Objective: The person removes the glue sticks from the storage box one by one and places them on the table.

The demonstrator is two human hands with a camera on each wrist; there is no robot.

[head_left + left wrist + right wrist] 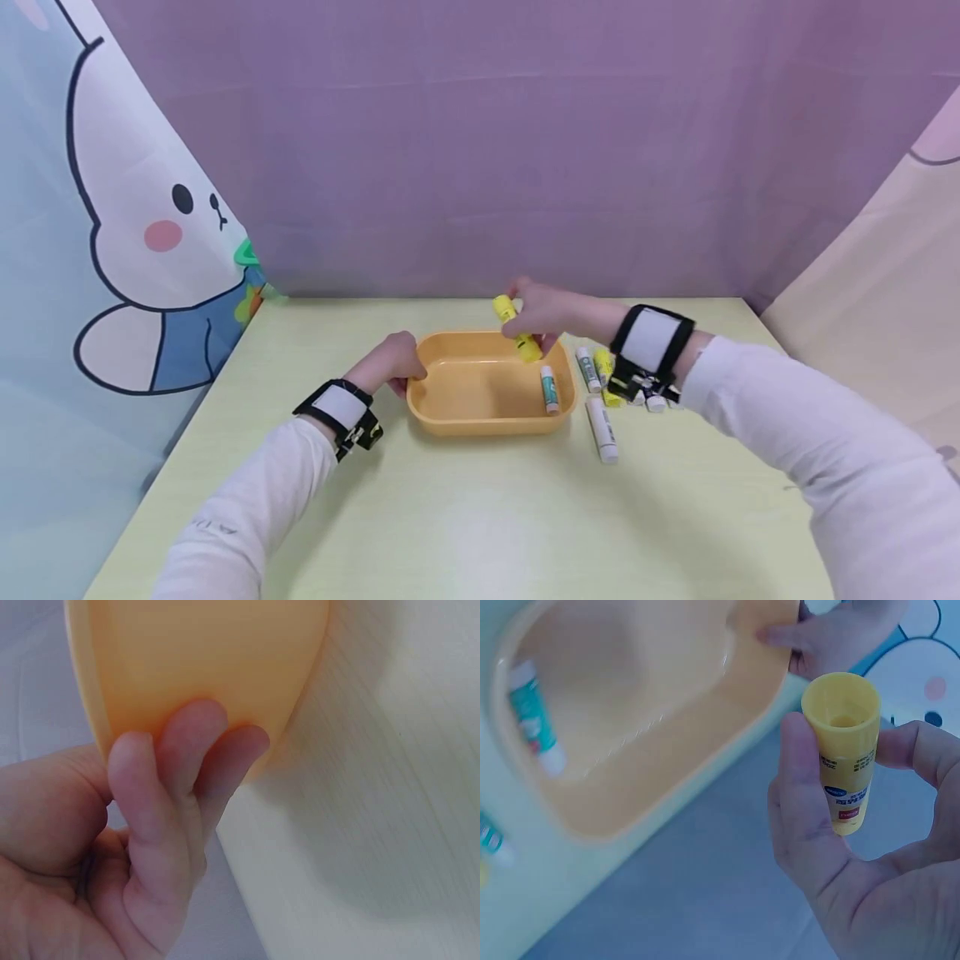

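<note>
My right hand (543, 312) pinches a yellow glue stick (845, 769) between thumb and fingers, holding it tilted over the right end of an orange plastic tray (480, 427). In the right wrist view the hollow round end of the stick faces the camera. At the tray's left end my left hand (397, 360) grips the rim; the left wrist view shows its fingers (191, 742) pressed against the outer wall. Inside the tray, near its right wall, lies a white and teal glue stick (550, 390).
Right of the tray lie more glue sticks: a white and teal one (588, 369), a yellow one (603, 364) and a long white one (602, 429). Others are partly hidden under my right wrist. A purple curtain (480, 167) hangs behind the table (465, 517).
</note>
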